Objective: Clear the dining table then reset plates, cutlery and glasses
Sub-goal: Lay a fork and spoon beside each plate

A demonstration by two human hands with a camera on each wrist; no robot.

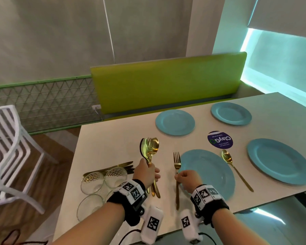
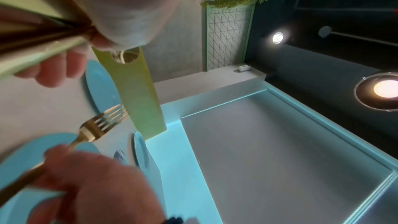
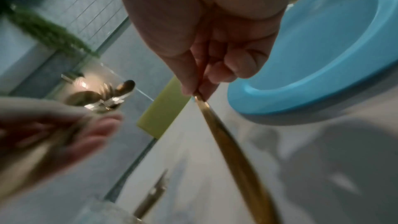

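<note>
My left hand (image 1: 153, 174) grips a bundle of gold spoons and forks (image 1: 149, 147) upright over the white table (image 1: 113, 142); in the left wrist view its fingers (image 2: 53, 71) curl round the handles (image 2: 32, 40). My right hand (image 1: 178, 176) pinches the handle of a single gold fork (image 1: 177, 165) just left of the near blue plate (image 1: 210, 167), tines pointing away. The right wrist view shows thumb and fingers (image 3: 215, 74) closed on that handle (image 3: 232, 151) beside the plate's rim (image 3: 301, 94). A gold spoon (image 1: 228, 159) lies right of this plate.
Three more blue plates (image 1: 175, 122) (image 1: 230, 113) (image 1: 279, 160) sit on the table, with a round purple sticker (image 1: 220, 139) between them. Clear glasses (image 1: 92, 182) and gold knives (image 1: 113, 167) are grouped at the near left. A white chair (image 1: 7, 152) stands left; a green bench (image 1: 166, 82) runs behind.
</note>
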